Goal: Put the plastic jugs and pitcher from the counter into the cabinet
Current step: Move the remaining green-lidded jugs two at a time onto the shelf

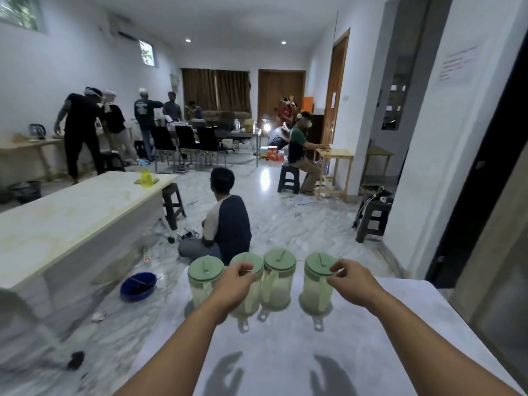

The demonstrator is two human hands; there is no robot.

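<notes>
Several clear plastic jugs with pale green lids stand in a row at the far edge of the white counter, handles toward me. My left hand is curled over the near top of the second jug, fingers closed at its lid and handle. My right hand pinches the right rim of the rightmost jug. The leftmost jug and the third jug stand untouched. No cabinet is clearly in view.
A person sits on the marble floor just beyond the counter. A blue basin lies on the floor to the left, beside a long white table. A white wall and dark doorway stand to the right.
</notes>
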